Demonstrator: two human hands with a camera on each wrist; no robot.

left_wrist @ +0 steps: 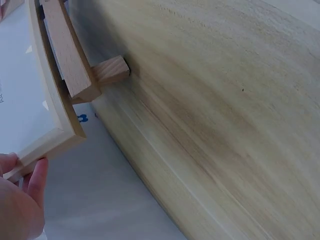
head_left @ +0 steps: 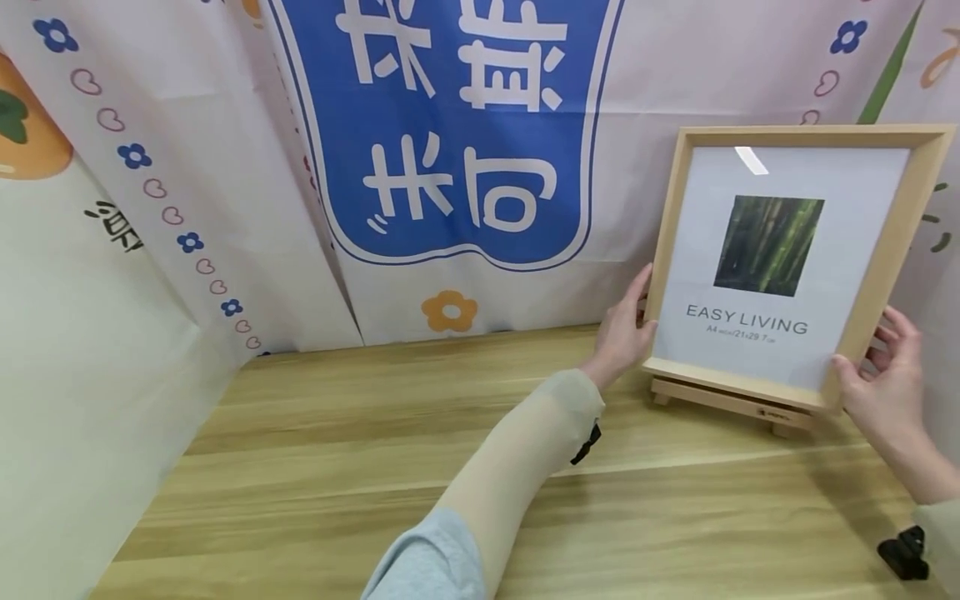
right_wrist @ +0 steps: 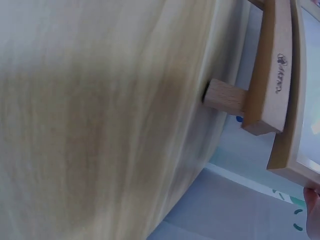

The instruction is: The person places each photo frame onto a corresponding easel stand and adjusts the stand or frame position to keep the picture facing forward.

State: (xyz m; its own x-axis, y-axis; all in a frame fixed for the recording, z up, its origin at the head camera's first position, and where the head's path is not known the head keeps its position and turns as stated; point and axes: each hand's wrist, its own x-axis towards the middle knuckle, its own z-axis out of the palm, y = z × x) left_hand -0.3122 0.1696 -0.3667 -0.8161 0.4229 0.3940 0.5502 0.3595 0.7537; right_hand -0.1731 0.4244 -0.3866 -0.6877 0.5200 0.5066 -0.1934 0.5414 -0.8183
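A light wooden picture frame [head_left: 780, 250] with a white insert, a bamboo photo and the words EASY LIVING stands upright, leaning back slightly, at the right of the head view. Its lower edge is at the ledge of a small wooden easel [head_left: 731, 402]. My left hand [head_left: 621, 329] grips the frame's left side near the bottom, thumb in front and fingers at the edge. On the other side, my right hand [head_left: 892, 375] holds the lower right edge, thumb on the front and fingers curled behind. The easel's ledge [right_wrist: 270, 75] and a short foot show in the right wrist view.
The wood-grain table [head_left: 420, 450] spreads in front and to the left. Behind it hangs a printed white cloth [head_left: 450, 287] with a blue panel, close behind the frame. A pale side wall [head_left: 90, 358] bounds the left.
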